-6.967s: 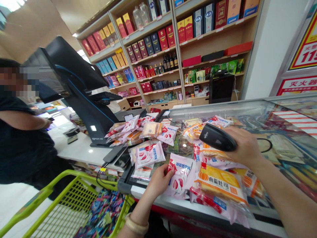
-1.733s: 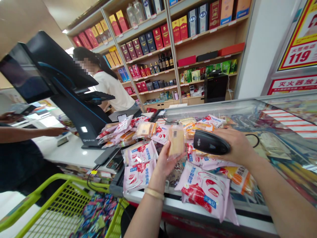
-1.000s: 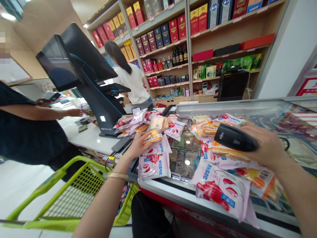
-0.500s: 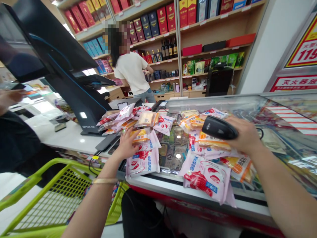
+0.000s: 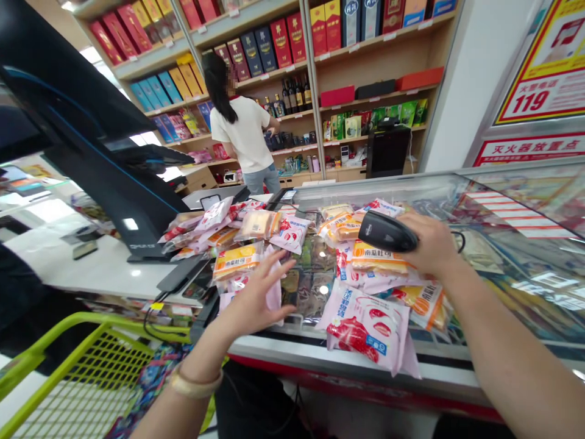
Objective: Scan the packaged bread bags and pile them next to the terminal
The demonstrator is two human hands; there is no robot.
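My right hand [image 5: 432, 244] is wrapped round a black barcode scanner [image 5: 388, 231], which points left over a pile of packaged bread. Beneath the scanner lies an orange-and-clear bread packet [image 5: 379, 257]. A pink-and-white packet [image 5: 368, 326] with red pictures rests at the front edge of the glass-topped counter [image 5: 304, 311]. My left hand [image 5: 258, 296] is open with fingers spread, holding nothing, above a pink packet [image 5: 240, 283] that it partly hides. Just beyond that hand is another orange bread packet [image 5: 237, 261]. More packets [image 5: 205, 225] are heaped at the back left.
A dark checkout terminal [image 5: 105, 164] stands on the white counter [image 5: 123, 274] at left. Below it is a green shopping cart [image 5: 77, 372] with patterned cloth inside. A person in a white top [image 5: 242, 131] faces shelves of boxes and bottles [image 5: 292, 91] behind the counter.
My left hand has left the orange packet and moved right and nearer to me, fingers spread. The right hand keeps hold of the scanner. The view has turned slightly right.
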